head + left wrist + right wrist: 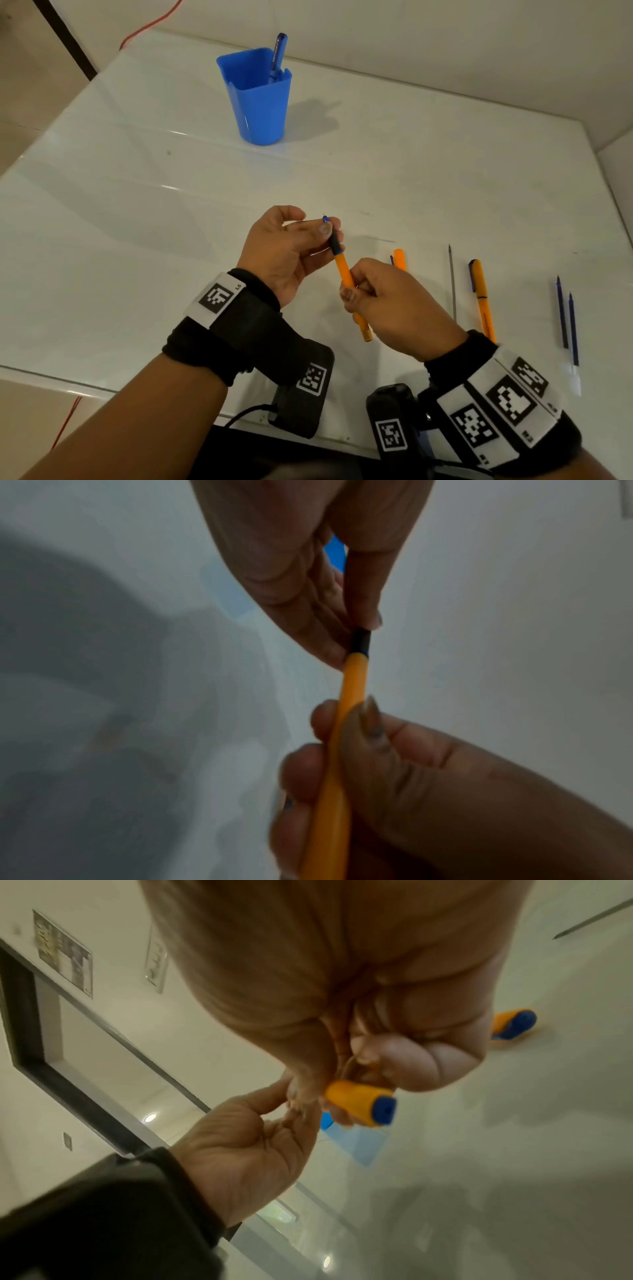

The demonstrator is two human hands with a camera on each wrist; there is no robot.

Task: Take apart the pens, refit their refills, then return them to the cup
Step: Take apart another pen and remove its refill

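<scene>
An orange pen [346, 274] with a black grip section [335, 244] and blue tip is held above the white table [137, 205] between both hands. My left hand [291, 246] pinches the black grip [360, 641] with thumb and fingers. My right hand [387, 301] grips the orange barrel [352, 685] lower down; its blue-capped rear end [383, 1112] sticks out below the fist. The blue cup [258, 99] stands at the back with one blue pen [278, 54] upright in it.
On the table to the right lie an orange cap [399, 259], a thin grey refill [452, 281], a capped orange pen [482, 298] and two blue refills [567, 315]. A red cable [150, 24] runs along the back left. The table's front edge is near my wrists.
</scene>
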